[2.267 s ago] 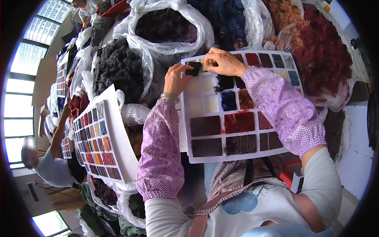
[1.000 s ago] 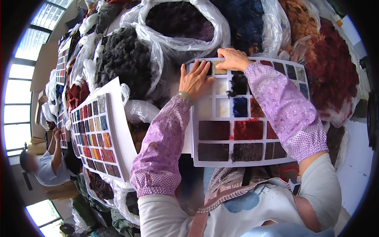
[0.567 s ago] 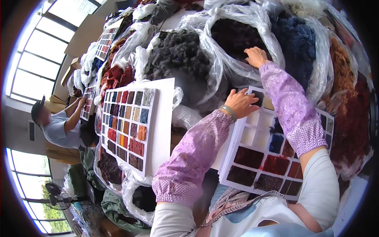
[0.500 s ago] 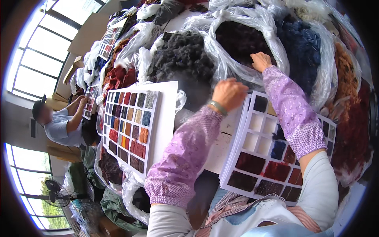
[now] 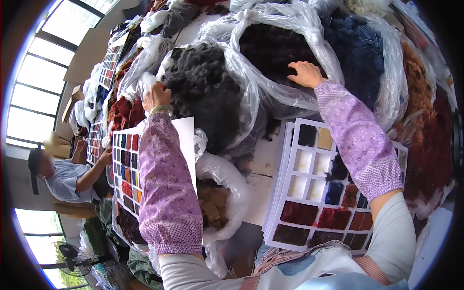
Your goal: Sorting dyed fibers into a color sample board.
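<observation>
My left hand [image 5: 157, 97] is stretched out to the far left with curled fingers, beside white plastic and the bag of dark grey fibre [image 5: 205, 92]. Whatever is in its fingers is hidden. Over the bag of very dark maroon fibre [image 5: 270, 48], my right hand [image 5: 307, 75] is held with thumb and fingers apart and nothing visible in them. Below my right forearm lies a white grid board [image 5: 302, 194] with fibre swatches in some cells and several bare white cells. A second swatch board [image 5: 126, 166] stands partly behind my left sleeve.
Blue fibre [image 5: 355, 58] and orange-brown fibre [image 5: 415, 92] fill bags at the right. Red fibre [image 5: 126, 113] lies at the left. An open bag [image 5: 237, 193] with brown pieces sits between the boards. At far left a person [image 5: 67, 174] handles another swatch board.
My left hand has swung left and away from me, from between the boards to beyond the left board. My right hand has shifted slightly left, its fingers now spread. The view has shifted.
</observation>
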Available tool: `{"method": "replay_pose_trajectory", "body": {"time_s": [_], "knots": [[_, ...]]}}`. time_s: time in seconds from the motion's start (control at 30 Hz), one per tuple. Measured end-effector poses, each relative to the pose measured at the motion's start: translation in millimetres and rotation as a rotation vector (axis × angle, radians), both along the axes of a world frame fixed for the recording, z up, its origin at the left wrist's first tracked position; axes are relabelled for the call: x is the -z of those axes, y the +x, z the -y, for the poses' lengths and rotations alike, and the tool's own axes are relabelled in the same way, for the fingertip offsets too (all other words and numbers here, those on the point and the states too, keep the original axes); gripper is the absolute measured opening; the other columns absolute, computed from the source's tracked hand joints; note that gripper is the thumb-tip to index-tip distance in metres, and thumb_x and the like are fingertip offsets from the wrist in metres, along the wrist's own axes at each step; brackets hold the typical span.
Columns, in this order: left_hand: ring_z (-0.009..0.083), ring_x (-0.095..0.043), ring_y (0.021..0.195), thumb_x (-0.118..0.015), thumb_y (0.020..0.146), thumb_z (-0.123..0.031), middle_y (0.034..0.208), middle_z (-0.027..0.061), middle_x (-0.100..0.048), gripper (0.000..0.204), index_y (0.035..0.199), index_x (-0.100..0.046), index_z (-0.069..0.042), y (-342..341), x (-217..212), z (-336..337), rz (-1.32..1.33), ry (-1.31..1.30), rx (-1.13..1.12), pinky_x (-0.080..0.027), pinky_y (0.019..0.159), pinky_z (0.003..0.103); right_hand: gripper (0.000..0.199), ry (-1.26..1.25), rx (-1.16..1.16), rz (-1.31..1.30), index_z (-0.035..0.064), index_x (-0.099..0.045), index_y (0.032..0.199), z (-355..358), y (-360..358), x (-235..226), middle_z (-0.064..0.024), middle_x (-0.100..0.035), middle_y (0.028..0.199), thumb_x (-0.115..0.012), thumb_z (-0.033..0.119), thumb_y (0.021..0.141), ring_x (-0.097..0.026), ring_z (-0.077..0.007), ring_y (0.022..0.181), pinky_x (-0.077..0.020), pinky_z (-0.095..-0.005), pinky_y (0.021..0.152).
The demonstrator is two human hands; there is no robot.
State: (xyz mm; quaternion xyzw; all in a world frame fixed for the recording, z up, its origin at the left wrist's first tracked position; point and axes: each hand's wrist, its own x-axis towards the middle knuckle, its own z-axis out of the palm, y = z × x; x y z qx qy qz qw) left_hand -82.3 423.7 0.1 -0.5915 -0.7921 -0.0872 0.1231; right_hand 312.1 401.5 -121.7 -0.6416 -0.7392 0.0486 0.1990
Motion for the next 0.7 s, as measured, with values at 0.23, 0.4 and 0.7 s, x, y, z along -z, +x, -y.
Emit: {"method": "replay_pose_trajectory", "body": {"time_s": [0.23, 0.4, 0.7], "knots": [[0.0189, -0.054, 0.085, -0.054, 0.073, -0.012, 0.083, 0.0002, -0.059, 0.017, 0.088, -0.058, -0.019, -22, -22, 19, -0.477, 0.414, 0.478, -0.036, 0.08, 0.04, 0.021, 0.141, 0.186, -0.035, 0.0062, -0.06, 0.086, 0, 2, -15, -0.0176, -0.061, 0.077, -0.053, 0.011, 0.066, -0.06, -0.0336, 0.077, -0.0474, -0.0427, 0.068], [0.0219, -0.055, 0.082, -0.055, 0.07, -0.008, 0.081, 0.0035, -0.058, 0.026, 0.094, -0.055, -0.018, -6, -39, 32, -0.353, 0.501, 0.569, -0.04, 0.078, 0.037, 0.021, 0.054, -0.012, 0.262, 0.0064, -0.058, 0.086, 11, 10, -28, -0.0171, -0.061, 0.082, -0.051, 0.012, 0.067, -0.059, -0.0328, 0.077, -0.0475, -0.042, 0.068], [0.0234, -0.053, 0.079, -0.057, 0.063, -0.004, 0.077, 0.0053, -0.053, 0.028, 0.088, -0.057, -0.016, 65, -19, 73, -0.195, 0.518, 0.858, -0.043, 0.071, 0.034, 0.018, 0.277, -0.006, 0.307, 0.0113, -0.057, 0.082, 47, 22, -29, -0.007, -0.057, 0.078, -0.053, 0.016, 0.065, -0.059, -0.0278, 0.069, -0.0474, -0.0402, 0.058]]}}
